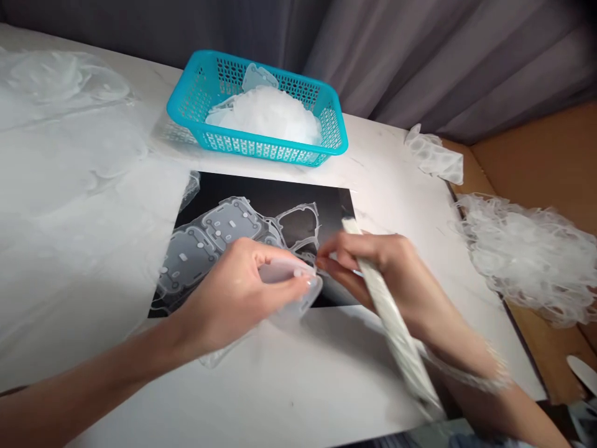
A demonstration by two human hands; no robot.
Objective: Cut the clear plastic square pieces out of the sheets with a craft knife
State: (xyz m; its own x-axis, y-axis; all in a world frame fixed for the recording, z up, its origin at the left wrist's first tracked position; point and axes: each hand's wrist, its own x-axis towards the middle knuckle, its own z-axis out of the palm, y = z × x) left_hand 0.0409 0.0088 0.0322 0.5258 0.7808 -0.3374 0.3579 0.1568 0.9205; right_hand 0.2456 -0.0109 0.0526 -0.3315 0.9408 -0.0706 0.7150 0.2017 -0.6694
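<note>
Carefully, the left hand (237, 298) pinches a light, flimsy clear plastic moulding (291, 277) by its edge above a black mat (293, 199), while the right hand (373, 264) grips a long white strip (396, 330), clear plastic offcuts (522, 258) heaped to its right.

Grey pleated curtain (448, 56) far beyond the fingers (338, 255), hanging in long folds behind the table's back edge. Darker grey cloth (153, 25) farther left, also beyond the fingers. White marble-pattern tabletop (289, 398) directly below the fingers, faint veining, soft even light, no harsh glare. Brown cardboard panel (536, 155) up and right of the fingers, just past the table's right edge, angled against the curtain.
</note>
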